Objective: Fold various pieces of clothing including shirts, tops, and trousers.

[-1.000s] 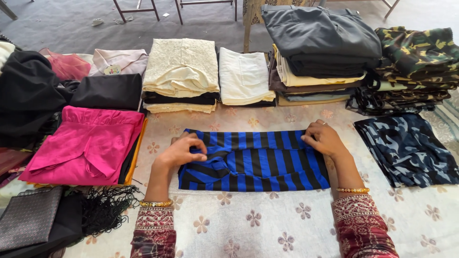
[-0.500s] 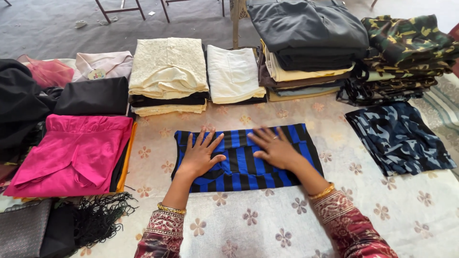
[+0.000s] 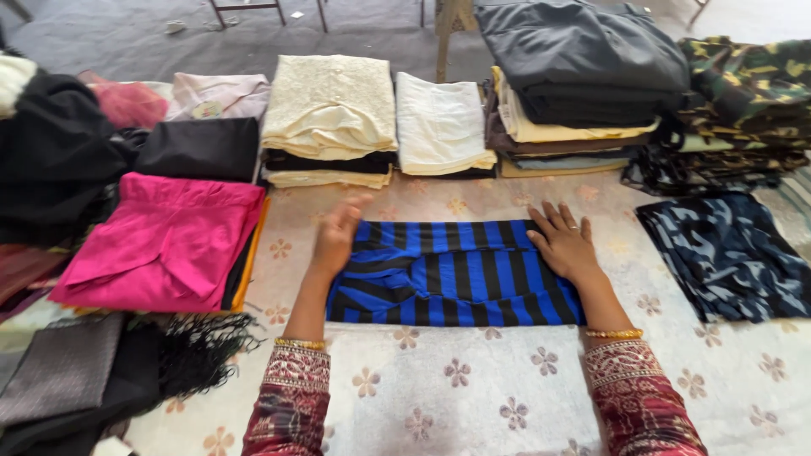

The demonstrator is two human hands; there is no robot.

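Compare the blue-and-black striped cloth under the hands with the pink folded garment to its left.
The striped cloth has blue and black bands; the pink garment is plain. The striped cloth lies alone on the floral sheet; the pink garment tops a small pile. The left hand and right hand touch only the striped one. Both are folded flat.

The folded blue-and-black striped cloth [image 3: 452,274] lies between a folded pink garment [image 3: 160,241] to its left and a folded blue patterned cloth [image 3: 726,253] to its right, with what look like stacks of folded clothes [image 3: 583,84] behind.
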